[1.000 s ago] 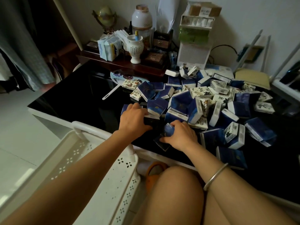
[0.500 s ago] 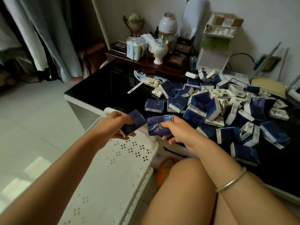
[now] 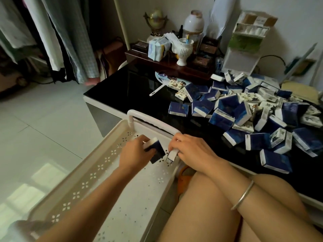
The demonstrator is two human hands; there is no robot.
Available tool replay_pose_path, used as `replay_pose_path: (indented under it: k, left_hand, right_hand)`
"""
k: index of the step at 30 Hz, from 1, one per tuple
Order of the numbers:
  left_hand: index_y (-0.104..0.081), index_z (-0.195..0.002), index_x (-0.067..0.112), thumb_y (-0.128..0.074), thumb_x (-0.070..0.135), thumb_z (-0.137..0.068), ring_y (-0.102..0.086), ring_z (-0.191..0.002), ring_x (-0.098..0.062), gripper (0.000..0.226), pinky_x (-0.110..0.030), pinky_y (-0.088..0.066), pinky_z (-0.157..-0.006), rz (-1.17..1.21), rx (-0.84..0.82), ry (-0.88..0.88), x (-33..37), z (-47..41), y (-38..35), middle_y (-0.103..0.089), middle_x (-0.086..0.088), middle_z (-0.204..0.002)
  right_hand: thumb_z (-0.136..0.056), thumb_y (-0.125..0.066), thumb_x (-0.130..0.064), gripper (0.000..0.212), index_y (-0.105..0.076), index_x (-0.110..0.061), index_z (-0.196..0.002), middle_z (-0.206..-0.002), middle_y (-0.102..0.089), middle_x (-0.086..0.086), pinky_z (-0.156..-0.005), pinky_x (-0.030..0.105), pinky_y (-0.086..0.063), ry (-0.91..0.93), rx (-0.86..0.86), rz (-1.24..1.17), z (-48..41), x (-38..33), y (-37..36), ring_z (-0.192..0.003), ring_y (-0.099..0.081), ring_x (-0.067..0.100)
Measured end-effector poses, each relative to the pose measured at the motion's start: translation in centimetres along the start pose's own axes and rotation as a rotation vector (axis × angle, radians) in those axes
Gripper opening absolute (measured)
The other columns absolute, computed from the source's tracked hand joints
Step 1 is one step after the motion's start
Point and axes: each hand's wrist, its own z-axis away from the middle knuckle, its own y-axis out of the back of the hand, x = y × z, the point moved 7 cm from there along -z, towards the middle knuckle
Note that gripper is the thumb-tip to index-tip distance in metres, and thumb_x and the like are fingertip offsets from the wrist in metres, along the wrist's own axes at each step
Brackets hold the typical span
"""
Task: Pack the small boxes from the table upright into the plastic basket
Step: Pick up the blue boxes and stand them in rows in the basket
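**White plastic basket, one box in each hand at the far end**

Both hands are down inside the plastic basket (image 3: 90, 173) at its far end, just below the handle (image 3: 152, 119), and each one has a box. The left hand (image 3: 134, 153) has its grip curled round a dark blue box (image 3: 156, 149), which is tilted a bit with its white end pointing up. The right hand (image 3: 194, 151) is palm-down, with curled fingers pinching a second box (image 3: 172, 154) near the basket's far right corner. Only the white end of that one peeks out. The two boxes are just beside each other, and I can't tell if either touches the basket floor.

My guess on the why: starting against the far end wall gives the boxes something to lean on so they stay upright. Holding them near the top end should let them go down on a short end without regripping.

Both wrists are bent downward. The left forearm runs the length of the basket from its near end, and the right one comes in over the right rim.

The pile of small boxes (image 3: 244, 116) covers the right half of the black tabletop (image 3: 125, 88) up to its near edge, mostly flat or jumbled. So it's early days, with loads left to pack.
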Motion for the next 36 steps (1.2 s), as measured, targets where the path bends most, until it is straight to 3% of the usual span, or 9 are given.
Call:
replay_pose_path:
  k: [4, 7, 9, 12, 16, 21, 23, 29, 36]
  left_hand:
    - [-0.065, -0.103, 0.029, -0.063, 0.036, -0.084, -0.061, -0.078, -0.019, 0.021, -0.027, -0.043, -0.059, -0.056, -0.063, -0.065, 2.0, 0.2, -2.3, -0.069, 0.004, -0.088]
    - [-0.067, -0.107, 0.028, -0.065, 0.039, -0.085, -0.064, -0.084, -0.015, 0.025, -0.029, -0.051, -0.066, 0.005, -0.123, -0.096, 2.8, 0.4, -3.5, -0.072, 0.005, -0.093]
    - [-0.067, -0.115, 0.023, -0.064, 0.038, -0.088, -0.067, -0.093, -0.014, 0.032, -0.032, -0.055, -0.079, 0.066, -0.169, -0.1, 2.8, 0.5, -3.9, -0.073, 0.003, -0.103]
    - [-0.067, -0.12, 0.02, -0.06, 0.03, -0.091, -0.068, -0.098, -0.015, 0.032, -0.033, -0.055, -0.086, 0.119, -0.198, -0.081, 2.3, 0.6, -4.0, -0.072, 0.001, -0.111]
    - [-0.068, -0.12, 0.022, -0.054, 0.02, -0.094, -0.068, -0.097, -0.018, 0.029, -0.041, -0.057, -0.086, 0.185, -0.218, -0.048, 2.0, 0.6, -4.5, -0.072, -0.001, -0.109]
    - [-0.069, -0.114, 0.023, -0.057, 0.025, -0.094, -0.066, -0.095, -0.017, 0.023, -0.042, -0.057, -0.085, 0.241, -0.219, 0.011, 2.3, 0.2, -5.5, -0.071, 0.002, -0.106]
    - [-0.071, -0.109, 0.024, -0.06, 0.03, -0.093, -0.067, -0.091, -0.019, 0.02, -0.043, -0.058, -0.084, 0.332, -0.227, 0.078, 1.7, 0.0, -5.9, -0.073, -0.001, -0.101]
    - [-0.07, -0.111, 0.016, -0.06, 0.024, -0.095, -0.07, -0.092, -0.026, 0.02, -0.037, -0.06, -0.077, 0.574, -0.281, 0.185, 0.8, 0.1, -6.9, -0.072, -0.012, -0.097]
    - [-0.067, -0.116, 0.012, -0.057, 0.026, -0.096, -0.068, -0.097, -0.025, 0.026, -0.039, -0.059, -0.084, 0.635, -0.308, 0.241, 0.8, 0.4, -7.7, -0.069, -0.012, -0.105]
  right_hand:
    - [-0.084, -0.054, -0.001, 0.04, -0.06, -0.025, -0.116, -0.119, -0.051, -0.003, -0.084, 0.032, -0.043, -0.01, -0.068, 0.051, -0.1, 0.1, -1.3, -0.115, -0.045, 0.017]
    - [-0.091, -0.046, -0.004, 0.035, -0.061, -0.017, -0.12, -0.128, -0.046, 0.004, -0.09, 0.038, -0.044, -0.089, -0.078, 0.007, 0.2, 0.2, -1.4, -0.118, -0.043, 0.025]
    - [-0.089, -0.05, 0.001, 0.042, -0.055, -0.019, -0.126, -0.136, -0.038, 0.0, -0.09, 0.036, -0.046, -0.085, -0.111, 0.063, 0.4, 0.1, -1.9, -0.12, -0.042, 0.023]
    - [-0.087, -0.056, 0.001, 0.049, -0.047, -0.025, -0.128, -0.136, -0.038, -0.008, -0.09, 0.035, -0.047, -0.152, -0.094, -0.098, 1.0, 0.9, -2.1, -0.116, -0.047, 0.018]
    - [-0.09, -0.061, -0.025, 0.041, -0.044, -0.025, -0.128, -0.13, -0.044, -0.006, -0.087, 0.032, -0.048, -0.229, 0.001, -0.153, 1.4, 0.9, -1.0, -0.112, -0.052, 0.017]
    - [-0.071, -0.064, -0.069, 0.083, -0.043, -0.012, -0.128, -0.122, -0.052, 0.007, -0.081, 0.034, -0.044, -0.455, -0.086, -0.016, 1.7, 2.1, -1.7, -0.11, -0.055, 0.025]
    - [-0.067, -0.063, -0.073, 0.092, -0.042, -0.011, -0.131, -0.124, -0.053, 0.008, -0.084, 0.037, -0.043, -0.477, -0.118, 0.026, 1.5, 1.9, -2.1, -0.111, -0.054, 0.027]
    - [-0.076, -0.064, -0.061, 0.072, -0.047, -0.011, -0.124, -0.119, -0.057, 0.008, -0.086, 0.037, -0.042, -0.477, 0.02, 0.087, 0.9, 1.3, -1.6, -0.109, -0.055, 0.026]
    - [-0.075, -0.064, -0.062, 0.07, -0.049, -0.012, -0.121, -0.118, -0.059, 0.007, -0.086, 0.037, -0.042, -0.484, -0.01, 0.055, 0.9, 2.0, -1.8, -0.109, -0.057, 0.026]
